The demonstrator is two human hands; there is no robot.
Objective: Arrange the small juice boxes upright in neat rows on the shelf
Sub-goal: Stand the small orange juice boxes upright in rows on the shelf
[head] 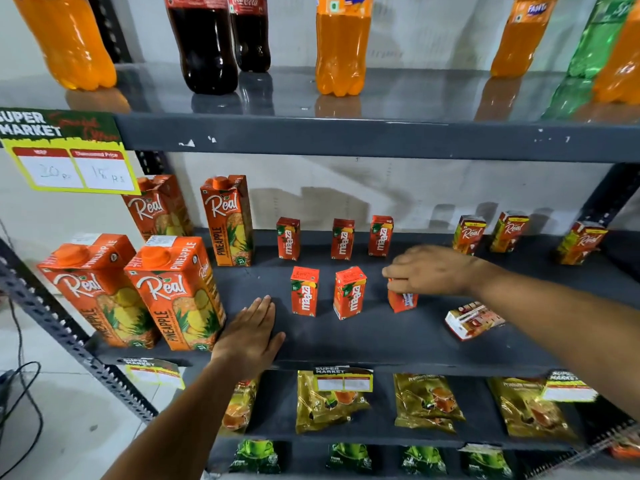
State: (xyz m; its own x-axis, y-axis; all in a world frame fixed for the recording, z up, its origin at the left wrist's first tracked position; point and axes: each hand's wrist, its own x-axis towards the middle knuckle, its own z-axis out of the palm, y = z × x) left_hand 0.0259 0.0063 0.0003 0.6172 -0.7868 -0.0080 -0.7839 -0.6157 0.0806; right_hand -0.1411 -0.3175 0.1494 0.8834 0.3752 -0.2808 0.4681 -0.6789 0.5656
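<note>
On the middle shelf [346, 344], the right hand [433, 270] grips a Maaza box [403, 301] from above, setting it third in the front row, while the left hand [251, 336] rests flat, fingers extended; next, the toppled Real box [472, 320] needs standing upright.

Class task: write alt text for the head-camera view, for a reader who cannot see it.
A person's right hand grips a small Maaza juice box on a dark shelf, beside five upright ones; the left hand rests flat. One small carton lies on its side.
</note>
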